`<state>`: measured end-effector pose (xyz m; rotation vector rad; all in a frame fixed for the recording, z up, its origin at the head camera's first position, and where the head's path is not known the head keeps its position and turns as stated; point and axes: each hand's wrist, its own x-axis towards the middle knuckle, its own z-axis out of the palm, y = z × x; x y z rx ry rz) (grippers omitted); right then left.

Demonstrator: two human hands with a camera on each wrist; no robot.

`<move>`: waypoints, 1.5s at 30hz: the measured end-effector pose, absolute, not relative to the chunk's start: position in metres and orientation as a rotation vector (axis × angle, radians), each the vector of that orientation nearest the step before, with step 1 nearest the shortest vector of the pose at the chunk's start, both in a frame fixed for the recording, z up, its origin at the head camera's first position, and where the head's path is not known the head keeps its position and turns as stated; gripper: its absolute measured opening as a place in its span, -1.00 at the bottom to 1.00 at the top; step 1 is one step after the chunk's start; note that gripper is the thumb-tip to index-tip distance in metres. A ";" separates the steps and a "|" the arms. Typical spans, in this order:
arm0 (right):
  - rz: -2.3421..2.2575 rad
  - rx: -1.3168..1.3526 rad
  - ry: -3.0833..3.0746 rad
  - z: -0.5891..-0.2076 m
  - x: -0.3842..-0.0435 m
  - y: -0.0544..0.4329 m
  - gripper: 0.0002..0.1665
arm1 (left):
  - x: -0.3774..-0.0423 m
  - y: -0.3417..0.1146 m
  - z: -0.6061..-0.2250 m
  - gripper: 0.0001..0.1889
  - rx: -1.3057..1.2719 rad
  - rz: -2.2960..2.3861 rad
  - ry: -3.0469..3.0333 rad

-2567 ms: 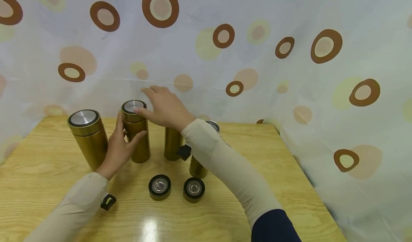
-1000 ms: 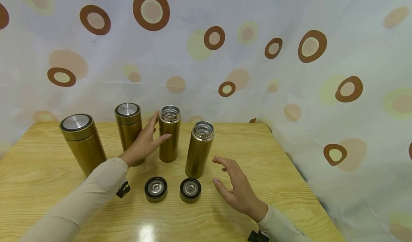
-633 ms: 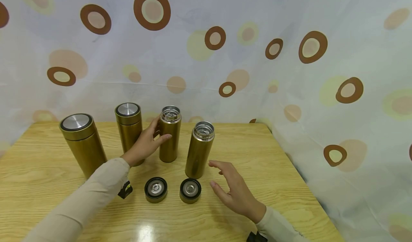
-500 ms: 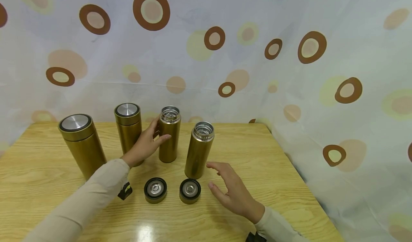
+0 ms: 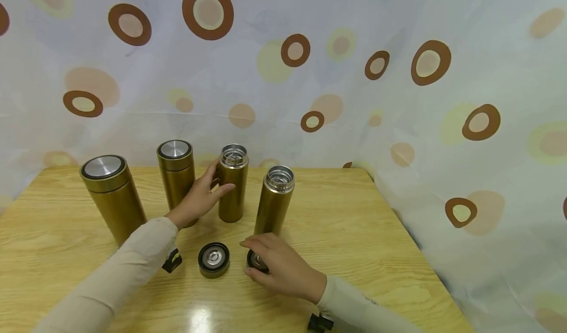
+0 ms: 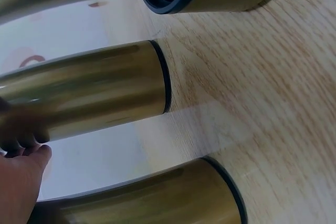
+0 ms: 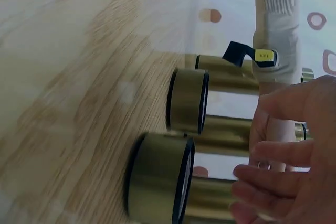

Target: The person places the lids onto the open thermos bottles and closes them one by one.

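Observation:
My left hand (image 5: 199, 195) grips a lidless gold thermos flask (image 5: 232, 195) at the middle back, thumb in front and fingers round its far side. That flask (image 6: 94, 90) stands upright. A second lidless flask (image 5: 274, 205) is just right of it. In front lie two screw lids, underside up: the left lid (image 5: 214, 259) and the right lid (image 5: 255, 260). Over the right lid hovers my right hand (image 5: 283, 264), covering part of it. In the right wrist view the right hand (image 7: 294, 156) has its fingers spread, apart from the nearer lid (image 7: 157, 179).
On the left stand two capped gold flasks, a wide one (image 5: 112, 200) and a slimmer one (image 5: 176, 175) partly behind my left hand. All are on a wooden table (image 5: 354, 225). A patterned cloth (image 5: 336, 77) hangs at the back and right.
My left hand has gone from the slimmer capped flask to the lidless one beside it. The right hand has left the capped flask, passed right, then come left over the right lid.

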<state>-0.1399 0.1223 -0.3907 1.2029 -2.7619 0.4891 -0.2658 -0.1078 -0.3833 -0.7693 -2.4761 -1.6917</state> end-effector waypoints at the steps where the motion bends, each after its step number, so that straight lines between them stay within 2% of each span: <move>1: 0.434 1.196 -2.786 -0.391 -0.141 0.118 -0.41 | -0.266 -0.107 -0.383 -0.18 -0.769 -1.689 -2.476; 18: -0.048 1.035 -2.937 -0.409 -0.160 0.050 -0.01 | -0.265 -0.109 -0.382 -0.16 -0.736 -1.712 -2.472; 20: -0.087 1.026 -2.928 -0.411 -0.162 0.047 -0.02 | -0.265 -0.109 -0.383 -0.16 -0.730 -1.711 -2.475; 27: -0.063 1.009 -2.952 -0.414 -0.165 0.045 -0.23 | -0.267 -0.108 -0.386 -0.17 -0.724 -1.720 -2.488; 39: -0.007 0.993 -3.022 -0.416 -0.166 0.046 -0.20 | -0.264 -0.107 -0.384 -0.16 -0.696 -1.752 -2.494; 45: 0.021 1.004 -3.028 -0.417 -0.168 0.044 -0.25 | -0.265 -0.107 -0.387 -0.16 -0.714 -1.745 -2.470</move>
